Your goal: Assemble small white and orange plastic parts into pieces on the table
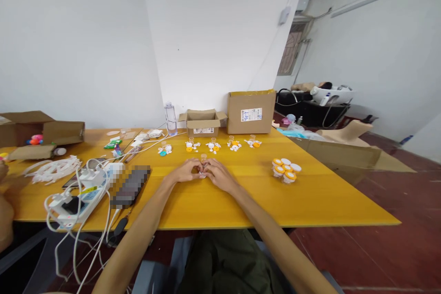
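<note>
Small clear vial [204, 165] pinched at the middle of the yellow surface [327, 197], fingers of the left hand [186, 171] and the right hand [217, 173] curled in tight around it from both sides, tips meeting over the top; too small to tell whether a cap is on. Judging by the layout, partway through: stack of finished orange-and-white capped jars [285, 169] parked off to the right, and a row of loose little parts [213, 146] lined up just beyond the hands, waiting. Behind that row, a water bottle [170, 118], a small open box [202, 122] and a bigger closed box [251, 111] against the wall. Left side crowded: power strip [74, 204] with white cables [51, 170], and another person's arm at the far left edge. Nothing crowding the hands themselves.
</note>
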### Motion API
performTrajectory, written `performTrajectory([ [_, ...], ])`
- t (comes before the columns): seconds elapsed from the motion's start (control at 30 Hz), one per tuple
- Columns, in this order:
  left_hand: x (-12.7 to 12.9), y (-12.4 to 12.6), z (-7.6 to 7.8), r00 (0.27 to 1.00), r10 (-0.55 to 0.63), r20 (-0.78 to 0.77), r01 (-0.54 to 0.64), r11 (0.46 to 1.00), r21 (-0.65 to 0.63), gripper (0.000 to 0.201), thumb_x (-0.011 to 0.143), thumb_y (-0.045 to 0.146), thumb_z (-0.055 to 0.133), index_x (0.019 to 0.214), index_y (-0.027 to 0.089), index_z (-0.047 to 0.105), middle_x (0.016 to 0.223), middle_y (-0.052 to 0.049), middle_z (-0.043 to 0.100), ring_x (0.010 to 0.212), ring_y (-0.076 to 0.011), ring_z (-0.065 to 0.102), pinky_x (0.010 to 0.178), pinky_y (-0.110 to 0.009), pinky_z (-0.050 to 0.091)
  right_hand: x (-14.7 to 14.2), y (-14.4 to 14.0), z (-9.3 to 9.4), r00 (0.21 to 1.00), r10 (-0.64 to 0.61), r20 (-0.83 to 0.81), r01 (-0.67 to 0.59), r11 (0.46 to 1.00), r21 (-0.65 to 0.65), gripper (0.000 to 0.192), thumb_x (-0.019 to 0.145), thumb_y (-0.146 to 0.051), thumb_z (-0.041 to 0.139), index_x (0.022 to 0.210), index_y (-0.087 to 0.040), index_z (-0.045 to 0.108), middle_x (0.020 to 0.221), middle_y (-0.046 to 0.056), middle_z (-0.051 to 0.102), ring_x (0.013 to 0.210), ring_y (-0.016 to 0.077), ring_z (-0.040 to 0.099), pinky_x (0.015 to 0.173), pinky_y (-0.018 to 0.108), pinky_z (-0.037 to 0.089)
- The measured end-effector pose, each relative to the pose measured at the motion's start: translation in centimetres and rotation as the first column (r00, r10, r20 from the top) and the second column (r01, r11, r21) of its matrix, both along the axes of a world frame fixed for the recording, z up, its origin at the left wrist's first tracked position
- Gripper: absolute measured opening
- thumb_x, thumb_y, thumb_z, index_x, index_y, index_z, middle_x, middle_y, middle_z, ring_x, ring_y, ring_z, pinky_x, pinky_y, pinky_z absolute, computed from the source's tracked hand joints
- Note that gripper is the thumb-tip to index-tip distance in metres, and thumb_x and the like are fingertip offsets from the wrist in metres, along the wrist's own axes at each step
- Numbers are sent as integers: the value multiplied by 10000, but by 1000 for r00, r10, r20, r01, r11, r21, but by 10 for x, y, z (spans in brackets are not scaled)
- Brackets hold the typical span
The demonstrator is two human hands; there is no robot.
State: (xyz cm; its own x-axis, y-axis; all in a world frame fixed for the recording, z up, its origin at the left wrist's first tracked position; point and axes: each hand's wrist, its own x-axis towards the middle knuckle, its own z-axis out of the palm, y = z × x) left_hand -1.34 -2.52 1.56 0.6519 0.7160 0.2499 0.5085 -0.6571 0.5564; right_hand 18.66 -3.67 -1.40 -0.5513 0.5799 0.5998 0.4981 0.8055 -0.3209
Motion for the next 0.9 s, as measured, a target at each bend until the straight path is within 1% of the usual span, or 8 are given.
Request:
performTrajectory([
  [0.27,0,1,-2,1000,26,-3,-26,1000,-1,196,809,390,697,786,203,642,872,-14,665,894,-191,590,900,-347,449,0,3,3,999,11,47,-13,999,32,120,889,-106,598,845,-214,629,1088,61,657,982,202,589,853,347,479],
  [0.5,-2,2,-4,999,32,2,-32,999,-8,203,802,407,705,798,211,653,888,-16,677,916,-196,593,931,-359,443,-2,4,3,997,-22,75,18,998,53,135,882,-88,596,827,-211,610,1053,59,656,946,195,585,822,330,482],
  [0.67,-2,3,-4,999,35,-2,-35,999,-14,205,810,405,693,795,206,647,886,-17,671,913,-193,594,911,-346,449,-1,-1,4,998,-35,58,31,998,61,126,891,-97,583,847,-214,601,1086,67,650,960,199,589,828,333,487],
  [0.9,-2,1,-3,999,43,10,-43,999,-32,224,804,425,696,813,204,658,898,-26,681,909,-201,593,913,-361,460,-2,-2,1,999,-50,4,50,994,97,144,918,-113,538,883,-234,607,1085,64,639,971,203,592,834,347,485],
])
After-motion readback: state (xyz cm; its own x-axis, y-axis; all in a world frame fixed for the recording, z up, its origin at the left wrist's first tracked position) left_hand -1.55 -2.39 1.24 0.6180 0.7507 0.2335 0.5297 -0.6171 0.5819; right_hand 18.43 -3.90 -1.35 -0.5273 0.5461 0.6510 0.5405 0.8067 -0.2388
